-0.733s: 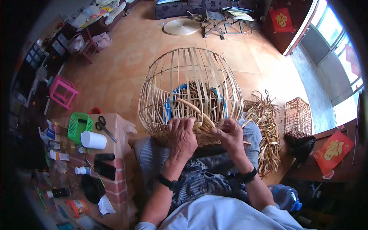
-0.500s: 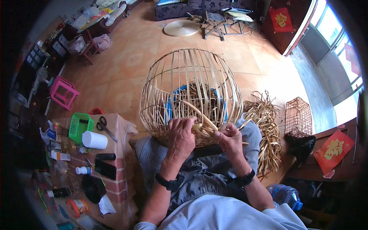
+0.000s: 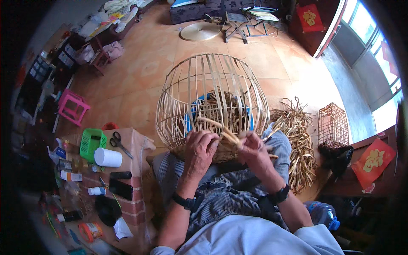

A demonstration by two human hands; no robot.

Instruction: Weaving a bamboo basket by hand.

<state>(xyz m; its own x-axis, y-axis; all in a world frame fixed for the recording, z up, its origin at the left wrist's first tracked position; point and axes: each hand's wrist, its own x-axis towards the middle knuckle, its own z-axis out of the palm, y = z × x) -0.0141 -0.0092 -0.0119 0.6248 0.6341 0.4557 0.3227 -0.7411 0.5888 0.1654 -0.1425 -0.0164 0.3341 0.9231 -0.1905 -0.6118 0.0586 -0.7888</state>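
A large round bamboo basket frame (image 3: pixel 212 91) of thin upright slats rests on my knees, its woven base toward me. My left hand (image 3: pixel 199 151) presses on the woven rim at the lower left. My right hand (image 3: pixel 254 151) pinches a flat bamboo strip (image 3: pixel 219 128) that runs up and left across the weave. Both wrists wear dark bands. A blue ring shows through the slats inside the frame.
A pile of loose bamboo strips (image 3: pixel 299 140) lies on the floor at right, beside a small wire cage (image 3: pixel 333 124). At left a low table holds a green basket (image 3: pixel 92 143), scissors (image 3: pixel 120 143), a white roll (image 3: pixel 107 157) and small bottles. A pink stool (image 3: pixel 72 106) stands further left.
My right hand has shifted slightly toward the left hand, drawing the strip along the rim. The basket frame has stayed in place.
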